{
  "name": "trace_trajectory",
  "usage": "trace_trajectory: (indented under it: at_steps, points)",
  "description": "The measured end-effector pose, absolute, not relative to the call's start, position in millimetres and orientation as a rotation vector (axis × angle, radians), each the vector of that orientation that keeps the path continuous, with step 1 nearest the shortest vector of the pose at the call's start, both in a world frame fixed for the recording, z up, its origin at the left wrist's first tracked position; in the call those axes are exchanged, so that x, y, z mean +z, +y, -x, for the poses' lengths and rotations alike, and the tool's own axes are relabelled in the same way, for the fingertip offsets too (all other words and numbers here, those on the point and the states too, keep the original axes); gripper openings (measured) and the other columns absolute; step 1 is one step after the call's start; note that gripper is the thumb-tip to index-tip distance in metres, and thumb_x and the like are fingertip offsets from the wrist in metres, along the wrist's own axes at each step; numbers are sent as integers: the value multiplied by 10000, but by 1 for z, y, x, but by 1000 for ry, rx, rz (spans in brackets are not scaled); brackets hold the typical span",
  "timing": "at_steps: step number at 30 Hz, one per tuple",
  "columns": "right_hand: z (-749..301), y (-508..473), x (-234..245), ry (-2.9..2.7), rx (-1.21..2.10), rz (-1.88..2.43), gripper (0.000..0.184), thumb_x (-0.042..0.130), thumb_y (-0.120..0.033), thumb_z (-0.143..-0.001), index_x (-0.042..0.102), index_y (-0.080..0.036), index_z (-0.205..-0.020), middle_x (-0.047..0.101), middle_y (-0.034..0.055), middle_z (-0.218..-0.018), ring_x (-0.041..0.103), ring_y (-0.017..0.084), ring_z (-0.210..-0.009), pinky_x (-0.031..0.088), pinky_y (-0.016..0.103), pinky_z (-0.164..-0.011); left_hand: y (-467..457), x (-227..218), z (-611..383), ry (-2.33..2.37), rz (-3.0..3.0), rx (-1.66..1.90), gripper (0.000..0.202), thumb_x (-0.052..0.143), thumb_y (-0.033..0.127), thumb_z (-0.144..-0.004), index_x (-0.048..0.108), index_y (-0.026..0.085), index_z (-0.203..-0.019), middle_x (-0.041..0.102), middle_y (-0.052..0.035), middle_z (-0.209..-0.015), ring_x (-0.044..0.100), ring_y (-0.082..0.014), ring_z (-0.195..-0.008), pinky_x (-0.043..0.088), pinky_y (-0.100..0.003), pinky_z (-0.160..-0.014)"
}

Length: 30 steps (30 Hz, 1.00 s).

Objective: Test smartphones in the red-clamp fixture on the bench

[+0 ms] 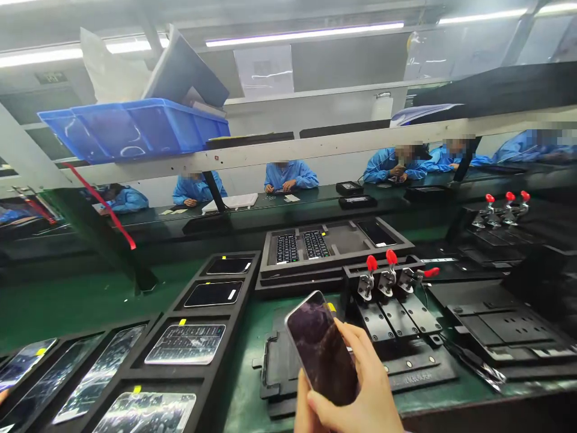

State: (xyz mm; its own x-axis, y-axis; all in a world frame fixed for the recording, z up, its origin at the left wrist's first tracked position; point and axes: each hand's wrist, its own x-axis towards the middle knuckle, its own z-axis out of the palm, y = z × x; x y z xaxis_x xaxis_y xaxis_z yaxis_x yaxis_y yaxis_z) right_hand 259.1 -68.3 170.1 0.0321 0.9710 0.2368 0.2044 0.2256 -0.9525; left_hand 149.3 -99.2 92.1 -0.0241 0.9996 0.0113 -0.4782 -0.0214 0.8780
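Observation:
My right hand [356, 391] is shut around a smartphone [321, 349], which has a dark glossy face and a silver edge. The phone is tilted and held above a black fixture plate [279, 367]. To the right of the phone stands a black jig with red-handled toggle clamps [387, 300]. Left of my hand, a black foam tray [205, 385] holds phones and glass panels, several with yellow tags. A sliver of what may be my left hand [2, 396] shows at the lower left edge, too little to read.
A green bench mat [252, 355] covers the bench. Behind the jig, a black tray [333, 243] holds dark keypad-like parts. Further clamp jigs [500, 210] stand at right. A shelf carries a blue plastic bin [130, 129]. Co-workers in blue smocks [291, 175] sit across the bench.

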Motion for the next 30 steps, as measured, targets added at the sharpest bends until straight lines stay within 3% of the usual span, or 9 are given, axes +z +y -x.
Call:
trace_trajectory:
  at_steps: [2,5,11,16,19,22,27,30]
  points:
    - [-264,-73,140,-1229,992,1278,781,734,-201,-483,486,-269,-1221,463,64,-1209,503,279,-1105,430,374,-955,-103,86,-164,798,-804,1379,686,652,476,-698,440,256,-1312,491,-65,-1337,372,-330,-1273,308,-426,-1055]
    - [-281,-78,114,-1066,1257,1151,858,757,-236,-502,420,-274,-1289,438,80,-1287,484,272,-1147,452,364,-924,-106,84,-174,746,-694,1365,785,716,420,-649,389,241,-1340,486,-93,-1339,432,-346,-1224,337,-446,-1025]
    - [-313,-90,110,-957,1629,687,820,713,-326,-616,343,-272,-1346,469,119,-1299,490,262,-1160,440,394,-927,-106,101,-179,556,-519,1321,735,687,310,-630,419,274,-1312,538,-80,-1293,451,-346,-1210,325,-475,-1021]
    - [-317,-89,113,-895,1662,643,800,714,-323,-632,345,-291,-1341,514,105,-1274,513,253,-1151,424,390,-953,-104,99,-184,494,-553,1290,708,692,253,-597,471,332,-1265,535,-30,-1303,434,-330,-1228,319,-457,-1027]
    - [-318,-86,112,-785,1604,788,574,636,-379,-728,457,-277,-1263,504,89,-1302,526,242,-1139,440,379,-949,-102,96,-188,506,-635,1290,738,676,258,-605,435,306,-1301,501,-27,-1334,378,-325,-1268,281,-438,-1056]
    - [-320,-85,111,-728,1532,927,429,556,-388,-797,517,-283,-1212,476,36,-1341,451,218,-1223,410,346,-996,-100,97,-192,527,-709,1285,781,675,255,-600,400,259,-1331,475,-43,-1352,338,-331,-1290,272,-430,-1064]
    - [-320,-88,110,-715,1607,800,554,551,-312,-775,416,-272,-1311,520,45,-1298,481,236,-1198,414,375,-995,-99,100,-194,548,-713,1270,807,660,202,-612,349,273,-1353,492,-36,-1332,363,-314,-1275,283,-417,-1058]
    - [-317,-90,109,-754,1593,780,638,537,-256,-743,346,-288,-1351,459,15,-1356,434,222,-1240,375,369,-1029,-99,100,-191,571,-745,1253,831,664,202,-623,308,261,-1371,479,-48,-1338,350,-320,-1280,283,-424,-1056]
